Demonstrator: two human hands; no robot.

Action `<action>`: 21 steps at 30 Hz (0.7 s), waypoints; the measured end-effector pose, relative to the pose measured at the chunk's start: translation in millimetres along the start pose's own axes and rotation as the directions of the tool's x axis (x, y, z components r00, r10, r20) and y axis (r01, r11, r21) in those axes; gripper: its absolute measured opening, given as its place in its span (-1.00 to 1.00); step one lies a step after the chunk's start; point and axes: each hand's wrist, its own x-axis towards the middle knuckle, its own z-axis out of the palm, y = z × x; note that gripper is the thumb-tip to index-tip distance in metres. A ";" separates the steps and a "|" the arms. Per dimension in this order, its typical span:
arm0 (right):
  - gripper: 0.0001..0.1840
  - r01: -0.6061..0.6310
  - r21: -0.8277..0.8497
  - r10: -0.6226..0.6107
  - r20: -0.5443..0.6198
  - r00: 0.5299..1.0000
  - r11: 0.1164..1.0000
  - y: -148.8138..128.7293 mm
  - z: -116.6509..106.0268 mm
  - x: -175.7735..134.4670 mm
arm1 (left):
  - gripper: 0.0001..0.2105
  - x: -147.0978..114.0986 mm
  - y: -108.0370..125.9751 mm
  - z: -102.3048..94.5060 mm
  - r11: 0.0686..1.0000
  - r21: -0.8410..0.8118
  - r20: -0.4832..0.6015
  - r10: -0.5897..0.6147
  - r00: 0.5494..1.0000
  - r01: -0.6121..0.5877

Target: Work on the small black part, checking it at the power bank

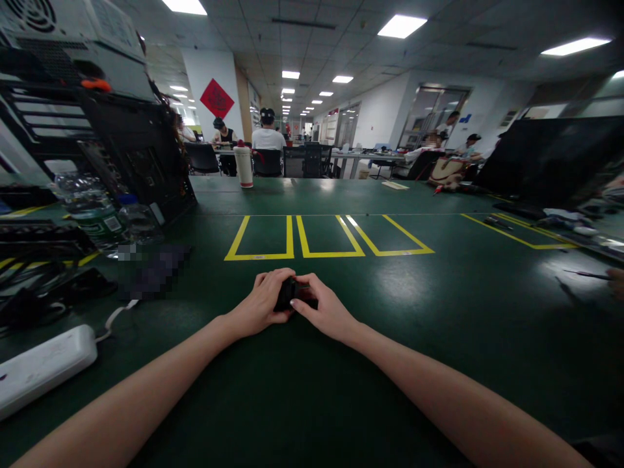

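Both hands meet around a small black object (286, 296), low over the green tabletop. My left hand (266, 298) is wrapped round its left side, fingers over the top and thumb below. From the right, my right hand (324, 307) grips it between thumb and fingertips; the thumb lies across its near face. Most of the object is covered by my fingers, so its kind does not show. Just beyond the hands, yellow tape (258, 257) marks several outlined areas on the table.
On the left stand computer cases (141, 156), plastic bottles (92, 208), black cables (34, 286) and a white power strip (49, 367). A pale cup (244, 168) is at the far edge. At right, a hand (617, 283) holds a thin tool beside a dark monitor (556, 159).
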 end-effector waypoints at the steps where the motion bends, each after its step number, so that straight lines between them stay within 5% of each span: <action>1: -0.68 0.011 0.002 -0.011 0.000 1.000 1.000 -0.5 -0.2 -0.2 | -0.41 0.1 0.2 -0.4 1.000 -0.004 0.002 -0.001 1.000 0.001; 13: -0.58 -0.017 0.003 0.017 -0.023 1.000 1.000 -1.5 -0.8 -1.2 | -0.43 0.2 1.9 -2.3 0.999 -0.038 0.017 -0.021 1.000 0.022; 21: -0.68 0.054 -0.021 -0.055 -0.029 0.998 0.998 -5.5 -2.9 -1.8 | -0.44 -0.1 3.5 -5.1 0.999 -0.037 0.022 -0.026 0.999 0.027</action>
